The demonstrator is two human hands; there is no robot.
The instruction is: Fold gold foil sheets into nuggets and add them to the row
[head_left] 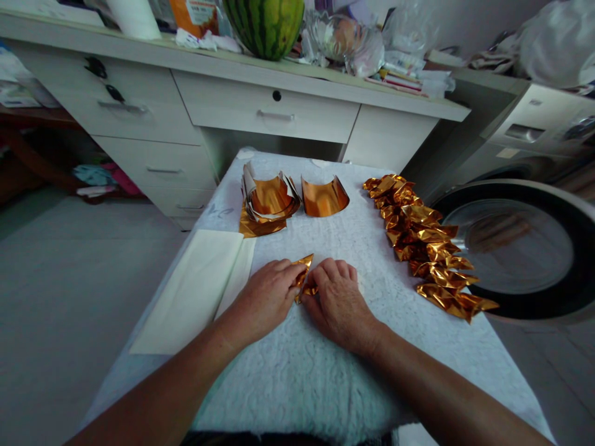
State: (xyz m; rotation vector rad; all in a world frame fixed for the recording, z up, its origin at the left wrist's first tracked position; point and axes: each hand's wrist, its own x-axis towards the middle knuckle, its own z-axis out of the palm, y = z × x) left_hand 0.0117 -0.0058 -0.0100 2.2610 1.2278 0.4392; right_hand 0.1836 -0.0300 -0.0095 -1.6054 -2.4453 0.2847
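Observation:
Between my hands is a small piece of gold foil paper (304, 262), partly folded, mostly covered by my fingers. My left hand (272, 291) is closed on its left side, with a pointed corner sticking up past the fingertips. On the other side my right hand (337, 300) pinches it, fingers curled down near the cloth. Beyond the hands lie a curled stack of gold foil sheets (269, 197) and one single curled sheet (324, 197). A row of several folded gold foil pieces (418, 232) runs along the right.
Pale paper sheets (190, 291) lie left of my hands on the cloth-covered table (288, 384). Behind stands a white desk (297, 114) with drawers, bearing a watermelon (264, 25) and a glass bowl (341, 37). At right, a washing machine's open round door (576, 248) juts beside the table.

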